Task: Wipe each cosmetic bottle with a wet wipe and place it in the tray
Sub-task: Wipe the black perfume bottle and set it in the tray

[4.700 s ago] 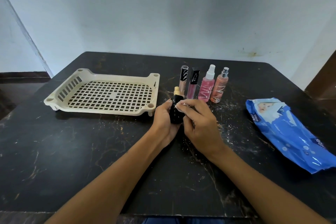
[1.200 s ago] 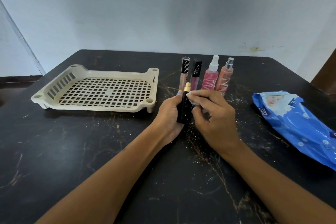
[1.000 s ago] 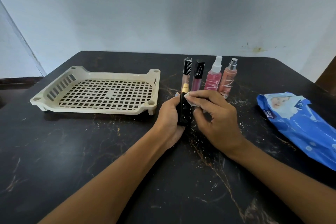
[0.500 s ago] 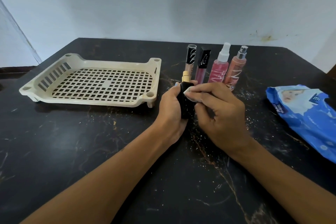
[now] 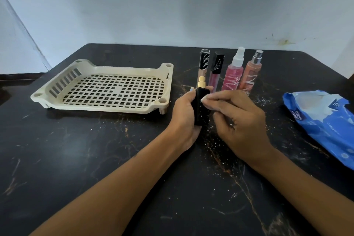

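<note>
the left hand (image 5: 184, 115) is wrapped around a black bottle (image 5: 201, 108) with a gold cap, holding it upright just above the dark table (image 5: 95, 159), fingers curled round its far side with the tips showing past the bottle's right edge. the right hand (image 5: 239, 120) pinches a small white wipe (image 5: 204, 99) between thumb and forefinger and presses it against the bottle's upper right side; the other fingers of that hand are curled loosely underneath (only a sliver of the wipe shows past the fingertips).

the cream tray (image 5: 57, 90), slotted and grid-bottomed, sits on the table to the left of the hands, near the left hand but not touching it. nothing lies in it.

behind the hands four more bottles stand upright in a close row: a beige tube (image 5: 203, 65) with a black patterned cap, a mauve tube (image 5: 215, 72) with a square black cap, a pink spray (image 5: 233, 74) with a white nozzle, and a peach spray (image 5: 251, 72) with a silver nozzle.

a blue wipe pack (image 5: 325, 122) lies flat at the right edge of the table, well apart from the bottles. white specks are scattered over the table around the hands.
</note>
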### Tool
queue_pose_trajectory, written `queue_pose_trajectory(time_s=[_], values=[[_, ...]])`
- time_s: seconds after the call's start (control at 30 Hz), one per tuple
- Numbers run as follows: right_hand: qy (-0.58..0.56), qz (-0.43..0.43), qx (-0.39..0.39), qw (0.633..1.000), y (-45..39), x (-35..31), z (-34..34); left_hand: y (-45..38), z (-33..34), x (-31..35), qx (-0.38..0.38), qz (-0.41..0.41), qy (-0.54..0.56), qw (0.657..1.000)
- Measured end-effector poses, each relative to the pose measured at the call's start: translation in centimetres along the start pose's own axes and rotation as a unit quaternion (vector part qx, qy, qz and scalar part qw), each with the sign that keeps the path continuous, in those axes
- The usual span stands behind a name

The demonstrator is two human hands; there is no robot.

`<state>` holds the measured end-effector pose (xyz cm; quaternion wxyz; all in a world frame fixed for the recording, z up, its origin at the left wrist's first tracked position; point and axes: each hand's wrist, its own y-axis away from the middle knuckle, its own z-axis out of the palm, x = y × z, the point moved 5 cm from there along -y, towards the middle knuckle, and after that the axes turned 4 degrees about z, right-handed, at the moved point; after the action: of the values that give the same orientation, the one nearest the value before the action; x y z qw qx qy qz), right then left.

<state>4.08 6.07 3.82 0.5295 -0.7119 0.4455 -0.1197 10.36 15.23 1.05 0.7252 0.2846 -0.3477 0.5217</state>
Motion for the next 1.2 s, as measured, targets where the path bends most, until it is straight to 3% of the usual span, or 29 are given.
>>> queue_pose_trajectory(time_s=[0.2, 0.33, 0.47, 0.63, 0.8, 0.93, 1.07, 1.2], values=[[0.006, 0.001, -0.010, 1.000, -0.1, 0.2, -0.3, 0.0, 0.0, 0.1, -0.002, 0.002, -0.004, 1.000], [0.003, -0.043, -0.033, 0.999, 0.3, -0.8, 0.0, -0.1, -0.1, 0.0, 0.006, -0.010, -0.001, 1.000], [0.028, 0.007, -0.011, 1.000, 0.0, 0.2, -0.2, 0.1, 0.3, -0.1, -0.010, -0.009, 0.008, 1.000], [0.020, -0.037, -0.032, 0.999, 0.2, -0.8, 0.1, 0.0, 0.1, -0.2, -0.011, -0.030, 0.019, 0.999], [0.051, -0.013, -0.025, 0.998, -0.1, -0.3, 0.3, 0.2, 0.2, -0.3, -0.010, -0.025, 0.026, 0.999], [0.024, -0.052, -0.034, 0.998, 0.2, -1.0, 0.4, 0.0, 0.1, -0.2, 0.001, -0.033, 0.019, 0.999], [0.036, -0.010, -0.013, 0.999, -0.1, -0.2, 0.1, -0.1, 0.0, -0.2, 0.007, -0.020, 0.017, 1.000], [0.013, -0.044, -0.036, 0.998, 0.2, -0.7, 0.2, 0.1, 0.0, -0.2, 0.014, -0.034, 0.008, 0.999]])
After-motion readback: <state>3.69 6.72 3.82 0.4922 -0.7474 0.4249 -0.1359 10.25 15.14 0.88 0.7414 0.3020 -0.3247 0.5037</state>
